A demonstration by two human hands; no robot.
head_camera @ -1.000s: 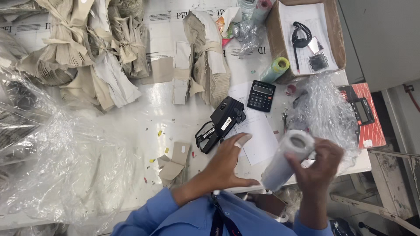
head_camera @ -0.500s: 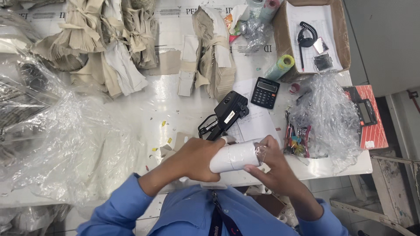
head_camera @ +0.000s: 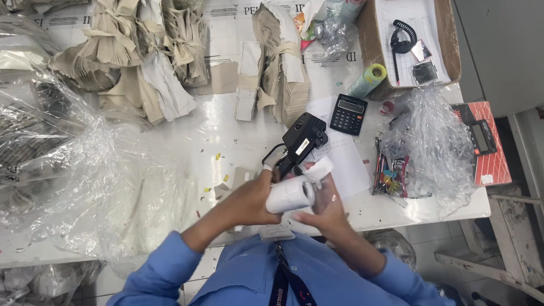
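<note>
Head camera, looking steeply down, close over worktable (head_camera: 226, 141)

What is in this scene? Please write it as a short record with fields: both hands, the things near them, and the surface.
left hand: left hand grips the white paper roll from its left side
right hand: right hand holds the same roll from below and the right
nearest device: black handheld labelling gun, lying just beyond the roll
other things: black pocket calculator; clear crumpled plastic bag at the right; beige tied cloth bundles at the far edge
surface: white worktable
</note>
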